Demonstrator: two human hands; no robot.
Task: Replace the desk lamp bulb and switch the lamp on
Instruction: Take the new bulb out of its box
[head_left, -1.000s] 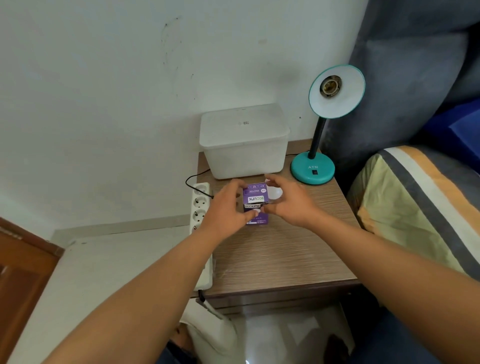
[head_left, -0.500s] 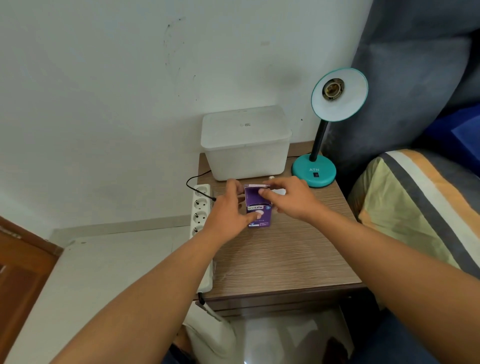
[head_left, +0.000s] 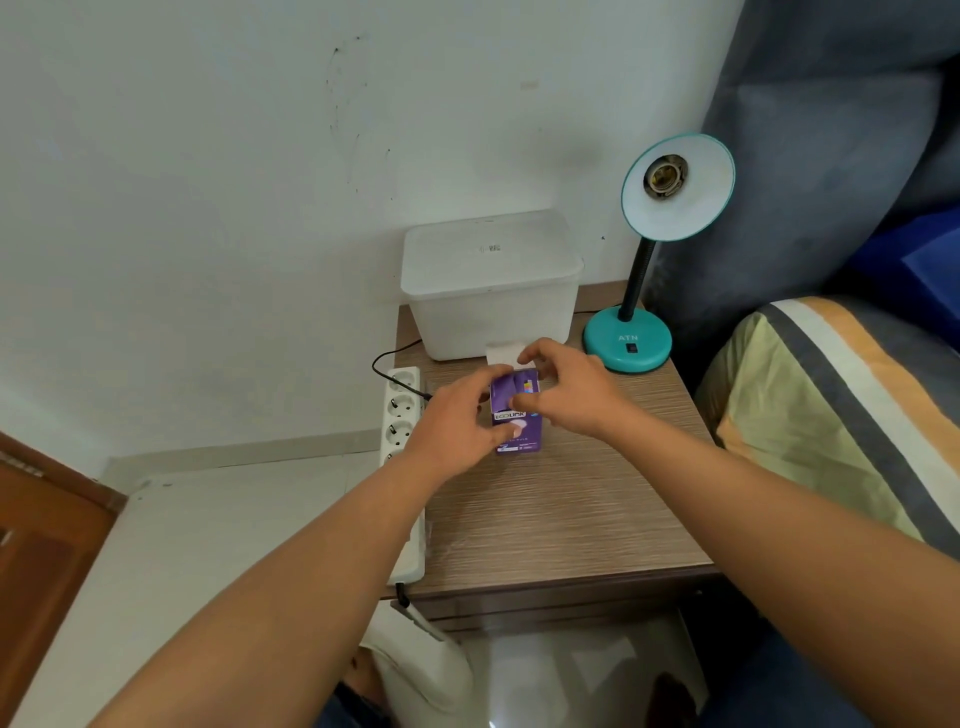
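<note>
A: Purple cardboard, that's the bulb box (head_left: 517, 421), standing on the wood-grain counter (head_left: 561, 509) near its middle, top flap (head_left: 506, 353) folded up and white inside.

B: Who's got it?

A: The left hand (head_left: 457, 421) is wrapped around its 9 o'clock side, thumb across the front. The right hand (head_left: 566, 389) pinches the open top from 3 o'clock, fingers curled at the flap.

B: Bulb visible?

A: No. The hands cover the opening; I can't tell whether anything is inside.

B: And the lamp?

A: The teal desk lamp (head_left: 628, 343) stands at 2 o'clock from the box, well apart, its shade (head_left: 680, 208) tilted toward the camera with a bare socket (head_left: 665, 176). The switch on the base is too small to read.

B: Anything else?

A: A white lidded bin (head_left: 491, 280) at 12 o'clock, just behind the flap. A power strip (head_left: 402, 415) at the counter's 9 o'clock edge, partly hidden by the left forearm.
</note>
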